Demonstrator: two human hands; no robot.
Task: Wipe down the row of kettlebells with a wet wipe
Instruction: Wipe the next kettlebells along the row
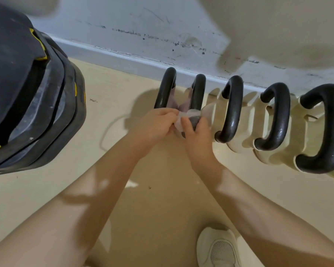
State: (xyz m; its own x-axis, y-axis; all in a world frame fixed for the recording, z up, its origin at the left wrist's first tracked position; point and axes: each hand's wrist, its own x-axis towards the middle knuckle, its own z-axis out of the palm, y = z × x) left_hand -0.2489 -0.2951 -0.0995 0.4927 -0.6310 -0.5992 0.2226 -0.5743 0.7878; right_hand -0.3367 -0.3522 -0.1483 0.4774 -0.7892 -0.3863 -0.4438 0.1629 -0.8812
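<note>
Overhead, five kettlebells [229, 110] stand in one row on the floor [162, 199] against the wall [143, 26], each with a black handle arching front to back; the row itself runs left to right and grows larger toward the right. One wipe [189, 114], pale and thin, lies over the near end of the second handle [198, 91]. Both hands pinch it there: the left hand [156, 124] holds its left edge, the right hand [196, 130] curls round wipe and handle. Dark weight plates [31, 93] with yellow marks are stacked at left. One white shoe [218, 247] shows below. Flooring is beige; the wall is pale and scuffed above a skirting board [108, 54].
</note>
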